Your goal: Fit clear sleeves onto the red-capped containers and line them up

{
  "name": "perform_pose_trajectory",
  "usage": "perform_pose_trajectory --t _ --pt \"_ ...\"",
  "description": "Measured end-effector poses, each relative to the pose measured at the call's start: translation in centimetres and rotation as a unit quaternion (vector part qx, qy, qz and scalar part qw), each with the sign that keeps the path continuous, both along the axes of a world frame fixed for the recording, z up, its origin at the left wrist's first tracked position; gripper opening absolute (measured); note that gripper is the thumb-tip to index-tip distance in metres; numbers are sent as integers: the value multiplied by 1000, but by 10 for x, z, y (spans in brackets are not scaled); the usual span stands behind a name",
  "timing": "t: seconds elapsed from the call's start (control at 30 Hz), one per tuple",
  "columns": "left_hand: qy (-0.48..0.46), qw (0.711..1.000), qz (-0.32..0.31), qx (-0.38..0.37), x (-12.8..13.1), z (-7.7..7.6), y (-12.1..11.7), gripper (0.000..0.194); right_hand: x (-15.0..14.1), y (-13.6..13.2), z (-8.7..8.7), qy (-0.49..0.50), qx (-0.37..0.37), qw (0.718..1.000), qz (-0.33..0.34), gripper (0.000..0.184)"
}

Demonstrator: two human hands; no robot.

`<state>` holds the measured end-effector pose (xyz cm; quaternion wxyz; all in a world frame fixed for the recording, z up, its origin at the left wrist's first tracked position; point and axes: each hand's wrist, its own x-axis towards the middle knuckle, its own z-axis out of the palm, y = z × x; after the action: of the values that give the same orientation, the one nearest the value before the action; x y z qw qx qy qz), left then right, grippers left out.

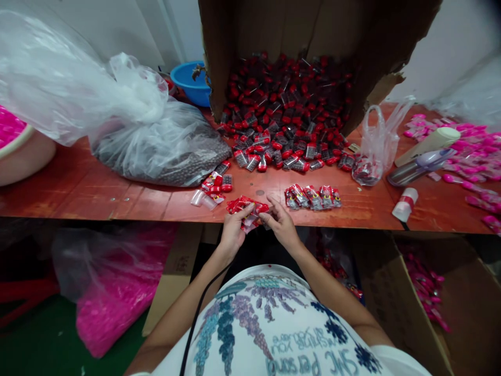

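My left hand [234, 230] is closed on a bunch of small red packets [245, 208] at the front edge of the red wooden table [78, 188]. My right hand [279, 222] is just right of it, fingers pinched at the same bunch. A row of filled red packets [312, 197] lies on the table to the right of my hands. A few loose packets and small clear bags [211, 189] lie to the left. Behind them a tipped cardboard box [313, 31] spills a large pile of red-capped clear pieces [289, 115].
A plastic bag of dark beads [164, 146] sits at left, with a blue basin [191, 81] behind it. At right are a small clear bag [371, 156], a cylindrical tool [420, 164], a tape roll [405, 203] and pink items [469, 151]. Under the table are a pink-filled bag [117, 297] and a carton [438, 303].
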<state>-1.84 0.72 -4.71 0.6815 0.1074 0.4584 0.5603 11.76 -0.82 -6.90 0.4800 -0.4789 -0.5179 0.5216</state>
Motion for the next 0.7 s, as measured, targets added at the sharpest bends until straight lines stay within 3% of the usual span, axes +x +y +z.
perform_pose_trajectory --t 0.2,0.43,0.6,0.7 --pt "38 996 22 83 1 3 -3 26 1 1 2 -5 7 1000 -13 31" --pt "63 991 -32 114 3 8 -7 26 2 -2 4 -27 24 999 -34 37" --pt "67 990 -50 111 5 9 -8 26 2 -5 7 -70 47 996 -36 22" --pt "75 989 -65 111 4 9 -7 27 1 -5 7 -44 32 997 -49 26"
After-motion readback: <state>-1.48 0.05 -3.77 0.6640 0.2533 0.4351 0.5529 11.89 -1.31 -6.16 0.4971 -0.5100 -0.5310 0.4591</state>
